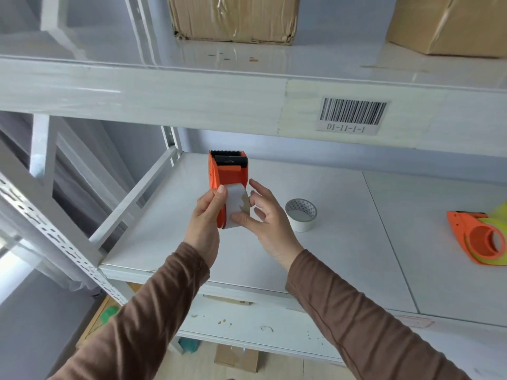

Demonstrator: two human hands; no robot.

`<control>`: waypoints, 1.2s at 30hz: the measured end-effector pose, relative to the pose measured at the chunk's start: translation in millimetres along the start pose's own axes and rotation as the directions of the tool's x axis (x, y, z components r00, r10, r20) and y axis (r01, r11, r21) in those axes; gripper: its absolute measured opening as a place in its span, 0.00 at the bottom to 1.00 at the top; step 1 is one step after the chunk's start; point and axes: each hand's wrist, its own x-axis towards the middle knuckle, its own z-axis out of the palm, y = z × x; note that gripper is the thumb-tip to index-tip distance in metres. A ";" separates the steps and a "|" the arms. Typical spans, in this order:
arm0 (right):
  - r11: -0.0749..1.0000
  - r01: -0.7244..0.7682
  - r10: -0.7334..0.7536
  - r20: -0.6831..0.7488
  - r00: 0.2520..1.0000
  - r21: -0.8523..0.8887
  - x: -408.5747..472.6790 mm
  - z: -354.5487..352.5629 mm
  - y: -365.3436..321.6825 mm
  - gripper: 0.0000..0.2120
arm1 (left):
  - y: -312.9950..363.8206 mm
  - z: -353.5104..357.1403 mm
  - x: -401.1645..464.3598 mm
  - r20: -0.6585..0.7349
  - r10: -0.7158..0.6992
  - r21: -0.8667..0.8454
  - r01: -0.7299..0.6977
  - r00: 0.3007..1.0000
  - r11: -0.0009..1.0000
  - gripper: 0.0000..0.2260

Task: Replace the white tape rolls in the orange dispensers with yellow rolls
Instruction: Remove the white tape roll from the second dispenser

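Observation:
An orange tape dispenser [226,171] with a black toothed blade on top is held upright above the white shelf [329,256]. A white tape roll [235,204] sits in its lower part. My left hand [205,215] grips the dispenser's left side. My right hand [263,215] pinches the white roll from the right with thumb and fingers. A second white roll [301,215] stands loose on the shelf just right of my hands. At the far right lies another orange dispenser [477,237] with a yellow roll [498,220] in it.
The upper shelf beam carries a barcode label [352,116]. Cardboard boxes [233,17] stand on the shelf above. A perforated white upright [55,229] runs diagonally at the left. Below the shelf, a lower board and floor clutter show.

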 end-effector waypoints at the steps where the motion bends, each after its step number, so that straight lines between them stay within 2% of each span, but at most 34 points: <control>1: 0.996 0.013 -0.016 -0.033 0.999 -0.085 0.6 -0.7 1.7 0.10 | -0.9 0.1 1.3 -0.039 0.007 0.011 -0.007 0.999 1.000 0.22; 4: 0.986 -0.002 -0.018 -0.117 0.993 -0.169 -1.8 -2.9 2.5 0.09 | -4.1 1.2 4.5 -0.114 0.066 0.066 -0.058 0.991 0.996 0.21; 7: 0.975 -0.002 -0.031 -0.147 0.989 -0.220 -4.8 -3.0 5.2 0.13 | -5.7 5.3 3.6 -0.216 0.059 0.037 -0.052 0.975 0.998 0.09; 8: 0.972 -0.011 -0.023 -0.145 0.989 -0.235 -4.8 -3.9 7.1 0.15 | -6.8 6.5 3.6 -0.272 0.063 0.047 -0.053 0.960 0.998 0.10; 11: 0.990 -0.072 0.055 -0.135 0.989 -0.120 -5.0 -6.1 12.5 0.14 | -13.0 -0.9 9.1 -0.427 0.100 0.138 -0.045 0.899 0.989 0.11; 13: 0.988 -0.132 0.120 -0.148 0.982 -0.077 -3.9 -9.6 17.0 0.15 | -15.4 -9.2 11.5 -0.421 0.086 0.127 -0.036 0.903 0.991 0.13; 15: 0.947 -0.135 0.098 -0.138 0.986 -0.291 1.6 -16.1 28.5 0.14 | -13.7 -14.0 9.8 -0.410 0.020 0.060 0.005 0.912 0.998 0.13; 18: 0.755 -0.102 0.126 -0.010 0.992 -0.648 17.8 -18.1 51.7 0.09 | -11.7 -14.3 2.3 -0.381 -0.021 0.027 0.034 0.924 0.999 0.10; 20: 0.632 -0.089 0.159 0.017 0.987 -0.770 28.4 -14.2 67.3 0.09 | -11.0 -13.7 -1.2 -0.348 -0.036 0.033 0.051 0.937 0.998 0.09; 22: 0.560 -0.074 0.187 0.039 0.982 -0.825 33.2 -10.8 76.6 0.15 | -9.0 -14.3 -4.0 -0.312 -0.032 0.039 0.047 0.949 0.998 0.09; 24: 0.593 -0.076 0.201 0.056 0.978 -0.802 34.6 -8.1 80.9 0.22 | -6.6 -15.1 -5.6 -0.258 -0.022 0.037 0.033 0.966 0.999 0.08; 26: 0.711 -0.108 0.174 0.026 0.984 -0.695 30.4 -7.3 77.2 0.24 | -5.0 -15.7 -6.9 -0.190 -0.013 0.034 0.020 0.982 0.999 0.07; 28: 0.837 -0.127 0.089 -0.096 0.991 -0.532 22.0 -10.1 69.8 0.22 | -2.6 -12.6 -7.1 -0.125 -0.008 0.025 0.011 0.992 1.000 0.06; 30: 0.934 -0.108 0.021 -0.251 0.968 -0.340 10.0 -13.4 57.5 0.16 | 0.4 -4.4 -8.7 -0.052 -0.005 -0.005 0.004 0.999 1.000 0.04; 33: 0.985 -0.049 -0.020 -0.390 0.920 -0.166 -10.5 -22.4 31.9 0.09 | 2.3 18.1 -13.3 0.061 -0.007 -0.071 0.011 0.998 0.997 0.03; 36: 0.993 -0.010 -0.040 -0.406 0.913 -0.121 -30.8 -39.2 11.2 0.08 | -2.9 46.2 -18.5 0.134 -0.021 -0.103 0.035 0.991 0.994 0.04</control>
